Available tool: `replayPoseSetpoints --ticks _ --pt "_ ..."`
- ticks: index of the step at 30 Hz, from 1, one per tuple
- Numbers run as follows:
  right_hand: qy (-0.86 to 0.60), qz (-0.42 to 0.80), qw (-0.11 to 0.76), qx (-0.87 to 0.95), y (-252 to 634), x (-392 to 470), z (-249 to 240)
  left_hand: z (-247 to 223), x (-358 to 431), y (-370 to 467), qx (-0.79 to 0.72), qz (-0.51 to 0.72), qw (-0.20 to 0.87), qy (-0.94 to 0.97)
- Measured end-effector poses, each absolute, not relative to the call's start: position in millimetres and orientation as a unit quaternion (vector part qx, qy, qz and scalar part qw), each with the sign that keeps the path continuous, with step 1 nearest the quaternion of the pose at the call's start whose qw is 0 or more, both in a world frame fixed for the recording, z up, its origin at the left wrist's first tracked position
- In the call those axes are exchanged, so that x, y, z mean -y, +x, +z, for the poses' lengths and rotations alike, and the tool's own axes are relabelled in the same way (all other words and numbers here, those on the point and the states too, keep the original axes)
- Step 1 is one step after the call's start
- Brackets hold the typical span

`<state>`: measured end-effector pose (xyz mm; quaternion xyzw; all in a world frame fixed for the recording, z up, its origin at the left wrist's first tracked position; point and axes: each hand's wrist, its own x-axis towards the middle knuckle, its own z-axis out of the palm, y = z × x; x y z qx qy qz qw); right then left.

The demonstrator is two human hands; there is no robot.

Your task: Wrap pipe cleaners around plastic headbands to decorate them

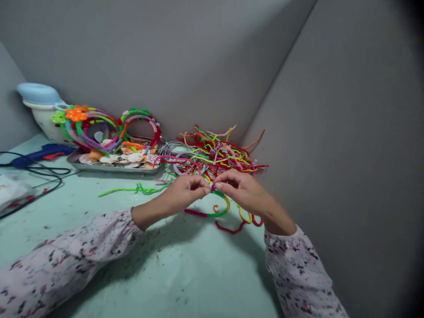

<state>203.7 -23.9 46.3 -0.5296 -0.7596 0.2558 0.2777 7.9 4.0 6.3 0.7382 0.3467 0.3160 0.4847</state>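
Both hands meet over the table at a headband (228, 206) wrapped in green, yellow and dark red pipe cleaner, its curve hanging below the fingers. My left hand (185, 192) pinches the upper end from the left, thumb against fingertips. From the right, my right hand (247, 192) pinches a magenta pipe cleaner (213, 187) at that same end. The fingertips nearly touch, so the exact grip is partly hidden. Under and beside the right hand lie a red pipe cleaner piece (230, 230), a yellow loop (244, 215) and a small orange curl (215, 209).
Behind the hands is a heap of colored pipe cleaners (218, 152) beside coiled grey wire bands (175, 152). A metal tray (112, 168) holds shells, with wrapped headbands (145, 114) resting on it. Further left are a blue glue gun (39, 153), black cables (59, 176) and a blue-lidded container (49, 119).
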Motion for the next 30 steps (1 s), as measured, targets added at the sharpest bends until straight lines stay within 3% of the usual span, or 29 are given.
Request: replayPoseSetpoints --ticks 3,11,16,19,23,30 --pt "-0.524 0.227 0.270 0.775 198.7 23.6 42.7 7.5 0.1 9.5 -0.346 0.316 0.468 0.750" --pt "-0.603 0.071 0.244 0.756 172.8 28.2 31.6 -0.5 9.2 15.7 -0.412 0.374 0.265 0.788" --pt "-0.557 0.226 0.271 0.752 187.8 24.3 41.9 1.9 1.3 12.8 -0.389 0.376 0.395 0.743" --pt "-0.544 0.225 0.310 0.747 202.2 23.8 49.3 3.8 -3.1 10.4 -0.367 0.387 0.493 0.687" --pt "-0.523 0.255 0.263 0.770 204.1 22.5 45.4 -1.9 -8.0 9.1 -0.328 0.403 0.592 0.616" --pt "-0.524 0.288 0.269 0.755 193.6 17.8 35.9 -9.3 -12.5 10.2 -0.302 0.398 0.628 0.597"
